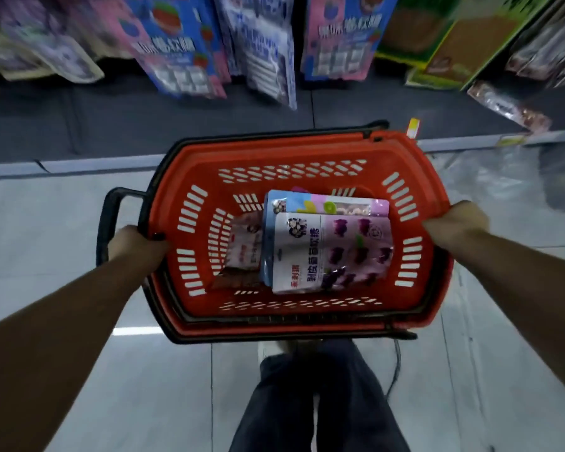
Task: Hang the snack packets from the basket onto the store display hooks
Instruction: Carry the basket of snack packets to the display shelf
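An orange plastic basket (190,171) with black handles is held above the floor in front of me. My left hand (134,246) grips its left rim, and my right hand (457,223) grips its right rim. Inside lie snack packets: a white and purple grape packet (336,252) on top, a blue-edged packet (327,203) under it, and a reddish-brown packet (242,252) to their left. Ahead, blue and pink packets (177,44) hang from the display, their hooks out of view.
A dark bottom shelf (144,115) with a pale front edge runs across behind the basket. Green boxes (454,44) and clear-wrapped packs (509,106) sit at the upper right. A crumpled clear plastic bag (490,177) lies on the tiled floor at right. My legs show below the basket.
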Demonstrator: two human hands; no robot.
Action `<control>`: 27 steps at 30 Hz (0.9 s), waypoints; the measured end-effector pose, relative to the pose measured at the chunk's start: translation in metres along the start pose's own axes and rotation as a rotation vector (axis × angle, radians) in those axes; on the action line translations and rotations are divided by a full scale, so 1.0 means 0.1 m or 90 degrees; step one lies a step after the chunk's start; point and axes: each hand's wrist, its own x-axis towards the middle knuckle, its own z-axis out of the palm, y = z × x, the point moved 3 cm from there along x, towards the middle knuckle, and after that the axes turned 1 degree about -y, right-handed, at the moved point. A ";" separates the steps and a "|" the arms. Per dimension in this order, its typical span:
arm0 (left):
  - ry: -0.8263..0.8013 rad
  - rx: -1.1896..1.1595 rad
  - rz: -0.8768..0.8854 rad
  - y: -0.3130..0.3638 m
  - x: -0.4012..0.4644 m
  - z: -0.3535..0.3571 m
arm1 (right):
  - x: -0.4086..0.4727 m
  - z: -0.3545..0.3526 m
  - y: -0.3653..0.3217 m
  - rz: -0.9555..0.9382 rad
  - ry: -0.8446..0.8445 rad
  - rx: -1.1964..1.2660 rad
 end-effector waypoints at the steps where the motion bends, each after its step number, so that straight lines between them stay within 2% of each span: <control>1: 0.008 0.005 -0.002 -0.02 0.08 0.12 | 0.11 0.13 0.02 0.000 -0.004 0.001; 7: 0.023 -0.011 0.015 -0.07 0.50 0.67 | 0.65 0.74 0.12 -0.005 -0.025 0.013; 13: 0.027 -0.031 -0.003 -0.14 0.66 0.99 | 0.94 1.06 0.19 -0.033 -0.037 -0.018; 22: 0.059 -0.038 -0.011 -0.20 0.82 1.21 | 1.16 1.20 0.20 -0.058 -0.057 -0.096; 27: 0.059 0.034 0.039 -0.15 0.75 1.13 | 1.14 1.08 0.13 -0.061 -0.135 -0.106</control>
